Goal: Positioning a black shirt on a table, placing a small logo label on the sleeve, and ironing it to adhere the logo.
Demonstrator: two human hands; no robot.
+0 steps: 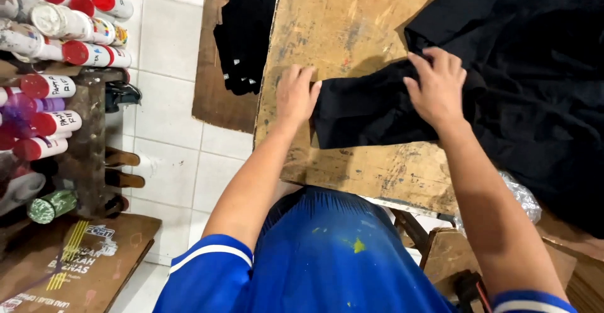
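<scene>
A black garment (522, 67) lies spread over the right part of a worn wooden table (340, 30). One sleeve of it (371, 111) stretches left toward the table's middle. My left hand (296, 93) lies flat on the table with its fingers apart, touching the sleeve's end. My right hand (437, 86) presses down on the sleeve where it joins the body of the garment, fingers spread on the cloth. My blue shirt with a yellow stain (327, 256) fills the bottom of the view.
A stack of folded black garments (245, 36) rests on a brown board (211, 105) on the white tiled floor left of the table. Several red-capped spray cans (56, 55) lie on a rack at far left. A clear plastic bag (522, 196) shows under the garment's lower edge.
</scene>
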